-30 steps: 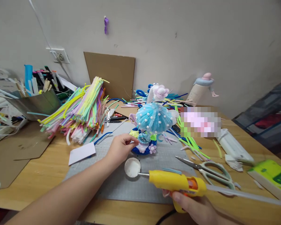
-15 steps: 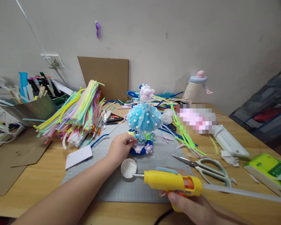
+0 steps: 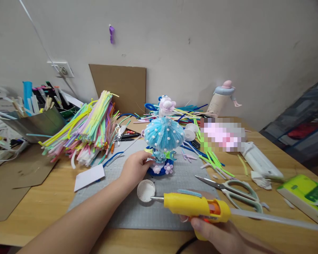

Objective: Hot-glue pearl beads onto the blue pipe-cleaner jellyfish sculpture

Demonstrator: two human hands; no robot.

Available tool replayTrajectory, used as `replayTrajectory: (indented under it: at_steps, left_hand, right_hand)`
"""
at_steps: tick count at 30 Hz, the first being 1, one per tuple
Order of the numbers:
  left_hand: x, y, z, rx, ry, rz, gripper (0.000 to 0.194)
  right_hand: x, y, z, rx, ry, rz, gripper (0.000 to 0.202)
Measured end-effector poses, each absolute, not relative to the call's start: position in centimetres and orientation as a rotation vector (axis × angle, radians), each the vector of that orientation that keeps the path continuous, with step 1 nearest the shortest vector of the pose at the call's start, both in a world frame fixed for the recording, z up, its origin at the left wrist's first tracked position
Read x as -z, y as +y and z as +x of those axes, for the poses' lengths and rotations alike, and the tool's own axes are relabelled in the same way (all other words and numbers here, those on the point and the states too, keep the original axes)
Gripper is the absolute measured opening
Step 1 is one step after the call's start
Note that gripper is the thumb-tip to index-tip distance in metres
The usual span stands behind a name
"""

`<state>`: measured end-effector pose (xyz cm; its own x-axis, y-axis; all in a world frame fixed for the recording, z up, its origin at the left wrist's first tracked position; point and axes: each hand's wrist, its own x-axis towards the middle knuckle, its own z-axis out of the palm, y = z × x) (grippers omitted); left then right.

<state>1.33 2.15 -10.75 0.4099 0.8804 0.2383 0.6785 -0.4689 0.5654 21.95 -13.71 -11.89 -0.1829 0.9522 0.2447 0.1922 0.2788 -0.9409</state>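
Observation:
A blue fuzzy umbrella-shaped craft [image 3: 164,134] dotted with white beads stands upright on the grey cutting mat [image 3: 137,218], with a pale flower-like top. Its dark blue base [image 3: 159,171] carries small pink flowers. My left hand [image 3: 138,165] is at the left side of this base, thumb and fingers pinched together; what is between the fingertips is hidden. My right hand [image 3: 217,231] is wrapped round a yellow glue gun [image 3: 187,204], a clear glue stick trailing right. The gun's metal nozzle points left at the rim of a small round white dish [image 3: 146,191].
Scissors [image 3: 235,192] lie right of the dish. A pile of coloured pipe cleaners [image 3: 87,130] and a metal pen holder [image 3: 39,123] stand left. A white card [image 3: 89,177], a green-yellow pack [image 3: 306,197] and a bottle [image 3: 219,100] are also there.

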Motion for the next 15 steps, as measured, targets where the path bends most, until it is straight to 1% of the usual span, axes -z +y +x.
replayTrajectory:
  at_steps: [3,5,9,15]
  left_hand:
    - [10.7,2.06,1.12,-0.776,1.383,2.291,0.013]
    - [10.86,2.05,1.1,-0.787,1.35,2.309,0.012]
    - [11.27,2.05,1.37,-0.797,1.258,2.329,0.014]
    - [11.36,2.09,1.51,-0.717,1.272,2.368,0.016]
  right_hand:
    - [12.25,-13.77,22.17,-0.989,-1.631,-1.1,0.014]
    - [12.28,-13.77,22.23,-0.983,-1.65,-1.104,0.014]
    - [12.23,-13.77,22.23,-1.0,-1.638,-1.131,0.013]
    - [12.44,-13.82,22.35,-1.048,-1.646,-1.112,0.015]
